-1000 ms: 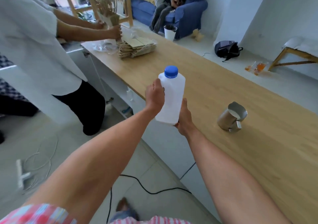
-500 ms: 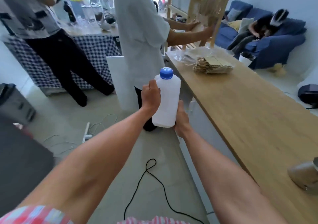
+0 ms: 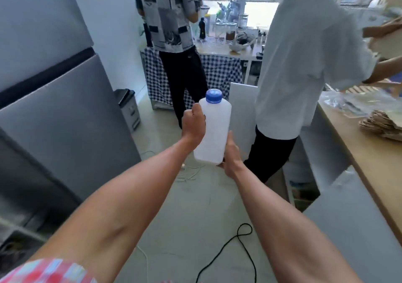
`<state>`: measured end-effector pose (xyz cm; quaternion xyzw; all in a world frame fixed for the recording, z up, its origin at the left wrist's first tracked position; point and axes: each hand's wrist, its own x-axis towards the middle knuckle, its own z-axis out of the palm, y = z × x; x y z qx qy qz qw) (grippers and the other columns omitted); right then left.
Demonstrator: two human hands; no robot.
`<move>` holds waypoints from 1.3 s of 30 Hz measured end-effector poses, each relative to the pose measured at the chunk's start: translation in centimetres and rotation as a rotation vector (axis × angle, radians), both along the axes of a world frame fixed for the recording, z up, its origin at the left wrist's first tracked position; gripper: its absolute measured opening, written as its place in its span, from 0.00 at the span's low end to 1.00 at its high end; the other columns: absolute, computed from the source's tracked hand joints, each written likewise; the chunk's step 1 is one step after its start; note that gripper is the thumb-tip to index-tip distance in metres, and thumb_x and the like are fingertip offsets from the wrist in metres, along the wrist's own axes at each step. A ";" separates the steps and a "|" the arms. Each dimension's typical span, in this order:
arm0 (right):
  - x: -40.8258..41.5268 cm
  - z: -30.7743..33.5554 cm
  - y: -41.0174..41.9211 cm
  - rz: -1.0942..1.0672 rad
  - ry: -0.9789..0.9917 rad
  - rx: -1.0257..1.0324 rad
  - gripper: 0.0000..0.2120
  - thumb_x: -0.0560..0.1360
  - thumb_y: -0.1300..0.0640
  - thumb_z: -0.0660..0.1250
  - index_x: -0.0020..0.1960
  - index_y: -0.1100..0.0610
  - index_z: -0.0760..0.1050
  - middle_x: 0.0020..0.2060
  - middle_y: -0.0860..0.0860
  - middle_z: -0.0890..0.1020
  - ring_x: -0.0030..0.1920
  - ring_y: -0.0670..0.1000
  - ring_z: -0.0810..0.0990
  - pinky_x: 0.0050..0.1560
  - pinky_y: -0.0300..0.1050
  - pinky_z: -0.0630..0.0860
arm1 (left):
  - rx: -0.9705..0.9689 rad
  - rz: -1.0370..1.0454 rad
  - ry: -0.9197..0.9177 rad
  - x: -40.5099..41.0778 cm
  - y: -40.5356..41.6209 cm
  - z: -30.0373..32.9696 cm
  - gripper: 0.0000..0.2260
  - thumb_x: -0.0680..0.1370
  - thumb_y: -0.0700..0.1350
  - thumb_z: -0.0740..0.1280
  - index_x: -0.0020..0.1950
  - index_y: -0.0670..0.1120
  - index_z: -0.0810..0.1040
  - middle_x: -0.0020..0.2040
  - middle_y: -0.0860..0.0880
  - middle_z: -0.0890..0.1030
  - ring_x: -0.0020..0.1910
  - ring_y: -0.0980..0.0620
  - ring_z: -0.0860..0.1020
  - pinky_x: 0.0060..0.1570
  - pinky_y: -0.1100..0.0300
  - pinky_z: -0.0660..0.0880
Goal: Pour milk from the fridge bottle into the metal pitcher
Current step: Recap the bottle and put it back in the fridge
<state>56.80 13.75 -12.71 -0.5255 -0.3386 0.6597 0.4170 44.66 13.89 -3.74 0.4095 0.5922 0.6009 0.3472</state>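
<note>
I hold a white plastic milk bottle (image 3: 214, 130) with a blue cap upright in front of me, above the floor. My left hand (image 3: 193, 123) grips its upper left side. My right hand (image 3: 231, 154) supports its lower right corner and base. The cap is screwed on. The metal pitcher is out of view. A grey fridge (image 3: 58, 113) with its doors shut stands at the left.
A person in a white shirt (image 3: 304, 65) stands close on the right by the wooden counter (image 3: 374, 156). Another person in a patterned shirt (image 3: 171, 21) stands ahead by a checkered table (image 3: 217, 71). A black cable (image 3: 237, 245) lies on the floor, and a small bin (image 3: 128, 106) stands beside the fridge.
My view has swung left, away from the counter and the pitcher, toward the fridge. Both hands keep the same hold on the bottle.
</note>
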 end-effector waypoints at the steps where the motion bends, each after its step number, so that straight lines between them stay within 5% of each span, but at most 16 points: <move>1: -1.8 -0.1 0.1 0.025 0.004 -0.006 0.32 0.81 0.28 0.52 0.65 0.50 0.81 0.57 0.53 0.88 0.55 0.57 0.87 0.57 0.62 0.82 | -0.003 0.032 0.014 -1.8 -0.3 0.0 0.23 0.74 0.53 0.53 0.18 0.51 0.65 0.20 0.55 0.64 0.25 0.51 0.61 0.32 0.55 0.59; 8: -13.0 -0.2 0.2 0.239 -0.060 -0.025 0.32 0.80 0.27 0.52 0.57 0.50 0.83 0.53 0.59 0.88 0.48 0.60 0.87 0.50 0.60 0.82 | -0.002 0.238 0.026 -12.6 -2.3 -0.1 0.22 0.74 0.52 0.53 0.19 0.52 0.61 0.20 0.55 0.61 0.24 0.52 0.59 0.31 0.56 0.57; 12: -18.5 -0.5 0.7 0.353 -0.083 -0.042 0.32 0.80 0.27 0.52 0.60 0.50 0.82 0.51 0.54 0.89 0.46 0.56 0.89 0.43 0.49 0.83 | -0.005 0.371 -0.003 -17.8 -3.6 -0.3 0.21 0.74 0.51 0.53 0.20 0.52 0.59 0.22 0.54 0.60 0.24 0.53 0.57 0.30 0.57 0.56; 16: -23.5 -1.1 1.2 0.478 -0.071 -0.055 0.30 0.80 0.28 0.53 0.59 0.50 0.82 0.52 0.54 0.88 0.50 0.57 0.89 0.51 0.60 0.86 | -0.021 0.494 -0.014 -22.1 -4.6 -0.8 0.27 0.80 0.46 0.53 0.19 0.52 0.59 0.21 0.54 0.62 0.23 0.53 0.59 0.30 0.58 0.57; 26: -34.1 -0.9 3.0 0.825 -0.075 -0.009 0.31 0.81 0.29 0.53 0.62 0.52 0.81 0.56 0.55 0.87 0.53 0.59 0.87 0.57 0.63 0.84 | -0.033 0.855 -0.030 -29.5 -6.4 -0.3 0.24 0.79 0.49 0.53 0.22 0.53 0.60 0.23 0.55 0.63 0.24 0.55 0.60 0.31 0.59 0.58; 31: -37.5 -0.3 2.9 1.003 -0.077 0.007 0.28 0.82 0.30 0.54 0.58 0.49 0.83 0.47 0.51 0.89 0.42 0.52 0.90 0.36 0.48 0.85 | -0.035 1.039 -0.043 -31.1 -8.0 0.5 0.23 0.75 0.52 0.52 0.19 0.53 0.61 0.20 0.56 0.61 0.21 0.57 0.59 0.30 0.60 0.57; 39: -41.6 -0.3 0.3 1.245 -0.075 0.013 0.29 0.79 0.31 0.53 0.58 0.49 0.83 0.52 0.52 0.89 0.51 0.58 0.88 0.52 0.64 0.85 | -0.060 1.310 -0.045 -33.0 -11.2 0.9 0.20 0.74 0.55 0.54 0.23 0.50 0.60 0.24 0.54 0.64 0.24 0.51 0.62 0.30 0.58 0.61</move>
